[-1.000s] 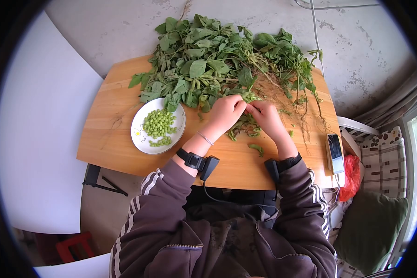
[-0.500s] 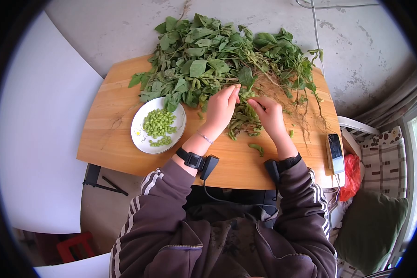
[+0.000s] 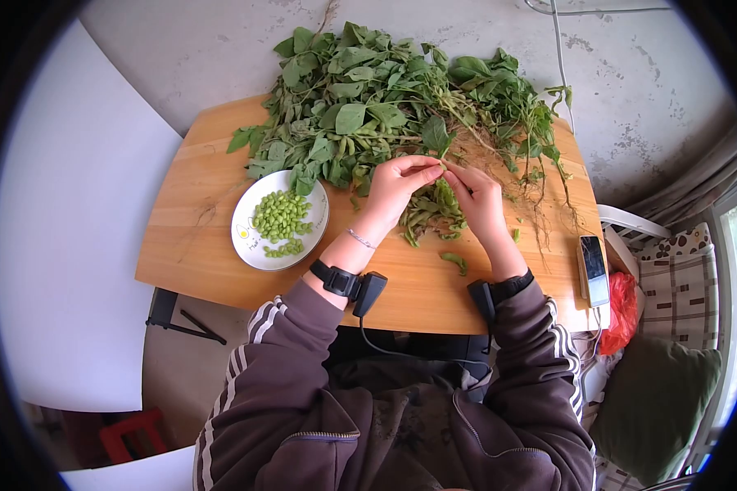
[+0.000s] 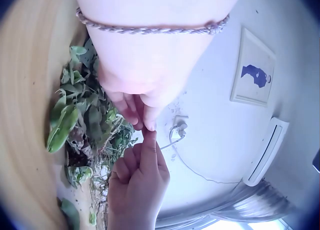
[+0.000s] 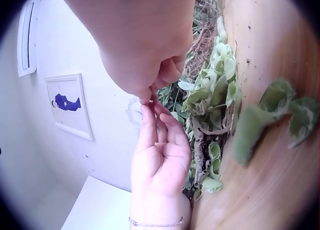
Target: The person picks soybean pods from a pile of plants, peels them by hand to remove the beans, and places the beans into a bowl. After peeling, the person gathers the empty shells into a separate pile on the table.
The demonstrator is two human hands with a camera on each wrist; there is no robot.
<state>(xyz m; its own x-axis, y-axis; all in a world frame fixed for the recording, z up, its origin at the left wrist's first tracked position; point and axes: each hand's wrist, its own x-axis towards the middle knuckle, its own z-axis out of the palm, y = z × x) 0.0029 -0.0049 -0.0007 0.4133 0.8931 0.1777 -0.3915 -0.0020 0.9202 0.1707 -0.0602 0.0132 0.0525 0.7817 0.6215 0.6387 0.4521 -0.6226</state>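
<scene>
My left hand [image 3: 395,192] and right hand [image 3: 479,200] meet fingertip to fingertip above the table, both pinching a small green bean pod [image 3: 443,166]. The fingers hide most of the pod in both wrist views. Just below the hands lies a pile of green pods and split shells [image 3: 434,211]. One pod [image 3: 453,261] sits apart, closer to the table's front edge. Left of my left hand is a white plate [image 3: 247,206] with a mound of shelled green beans [image 3: 280,216] on it.
Leafy bean plants [image 3: 348,106] with roots cover the back of the wooden table [image 3: 192,188], some leaves hanging over the plate. A phone [image 3: 593,266] lies at the right edge. A red bag [image 3: 620,315] and a green cushion [image 3: 659,409] are beside the table.
The hands drew apart half a second ago, the left with its fingers extended. Now the fingertips are together again on a pod. The plate and plants look the same.
</scene>
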